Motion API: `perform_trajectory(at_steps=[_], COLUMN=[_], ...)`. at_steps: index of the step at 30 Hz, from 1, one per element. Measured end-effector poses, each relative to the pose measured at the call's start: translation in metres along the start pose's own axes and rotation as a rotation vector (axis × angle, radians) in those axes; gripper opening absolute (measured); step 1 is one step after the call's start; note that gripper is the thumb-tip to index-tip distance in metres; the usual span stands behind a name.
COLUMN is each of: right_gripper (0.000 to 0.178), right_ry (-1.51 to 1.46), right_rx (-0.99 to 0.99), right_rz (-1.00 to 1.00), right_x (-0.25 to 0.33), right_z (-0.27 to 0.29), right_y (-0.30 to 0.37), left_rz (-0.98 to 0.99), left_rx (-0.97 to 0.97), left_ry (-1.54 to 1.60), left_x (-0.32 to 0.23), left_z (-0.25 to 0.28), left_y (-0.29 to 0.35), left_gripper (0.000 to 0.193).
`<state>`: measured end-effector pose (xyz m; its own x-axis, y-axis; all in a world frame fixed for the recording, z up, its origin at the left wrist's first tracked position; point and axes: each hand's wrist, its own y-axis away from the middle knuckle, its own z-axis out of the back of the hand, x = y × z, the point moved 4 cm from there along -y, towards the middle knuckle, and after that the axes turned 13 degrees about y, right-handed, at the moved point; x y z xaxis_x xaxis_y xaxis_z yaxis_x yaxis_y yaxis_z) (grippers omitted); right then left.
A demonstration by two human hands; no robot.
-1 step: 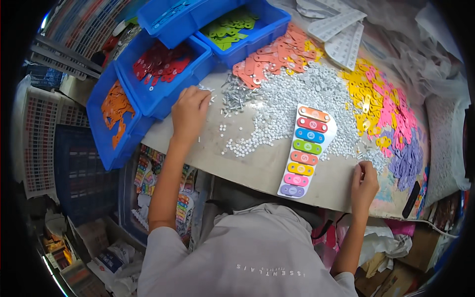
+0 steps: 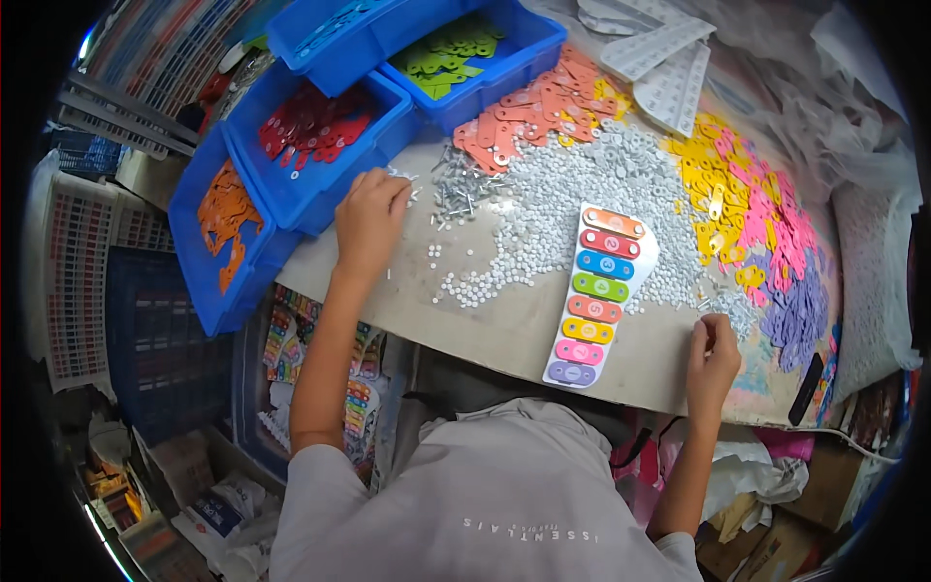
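Observation:
In front of me on the table lies a white toy xylophone base [image 2: 554, 364] with a row of coloured bars. White caps show on the ends of the top two bars, the orange and the red. My left hand [image 2: 371, 218] is over the table's left side, fingers curled together beside a few small white pieces [image 2: 411, 184]; anything inside them is hidden. My right hand [image 2: 713, 361] rests right of the xylophone with its fingers closed, close to a small heap of silver pins [image 2: 732, 315]. I cannot make out whether it holds a piece.
Blue bins [image 2: 283, 209] at the left hold orange, red, green and blue bars. White caps [image 2: 572, 189] spread across the middle, beside metal pins [image 2: 465, 194]. Salmon bars [image 2: 529, 112], yellow bars [image 2: 703, 175], pink bars [image 2: 790, 233] and purple bars [image 2: 795, 315] lie in piles. A crate of xylophones [image 2: 359, 407] stands below left.

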<state>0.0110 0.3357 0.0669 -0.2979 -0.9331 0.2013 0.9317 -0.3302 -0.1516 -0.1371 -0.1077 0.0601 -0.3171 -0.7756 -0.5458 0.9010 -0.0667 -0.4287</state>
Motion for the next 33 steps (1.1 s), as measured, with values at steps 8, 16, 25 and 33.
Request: perform_trajectory(at_steps=[8, 16, 25, 33], right_gripper=[0.006, 0.006, 0.010, 0.025], right_ry=[-0.925, -1.094, -1.063, -0.934], right_rx=[0.251, 0.551, 0.572, 0.489], right_rz=[-0.048, -0.193, -0.184, -0.168], right_x=[0.054, 0.080, 0.084, 0.071], right_z=[-0.016, -0.030, -0.052, -0.058], right_y=[-0.003, -0.031, -0.038, -0.044], left_rz=[-0.001, 0.247, 0.702, 0.700], left_rx=[0.054, 0.113, 0.622, 0.738], left_ry=[-0.183, 0.608, 1.373, 1.392], left_x=[0.005, -0.054, -0.102, -0.112], left_z=[-0.022, -0.033, -0.095, -0.129], left_y=[-0.002, 0.009, 0.025, 0.022], left_gripper=[0.012, 0.010, 0.017, 0.018])
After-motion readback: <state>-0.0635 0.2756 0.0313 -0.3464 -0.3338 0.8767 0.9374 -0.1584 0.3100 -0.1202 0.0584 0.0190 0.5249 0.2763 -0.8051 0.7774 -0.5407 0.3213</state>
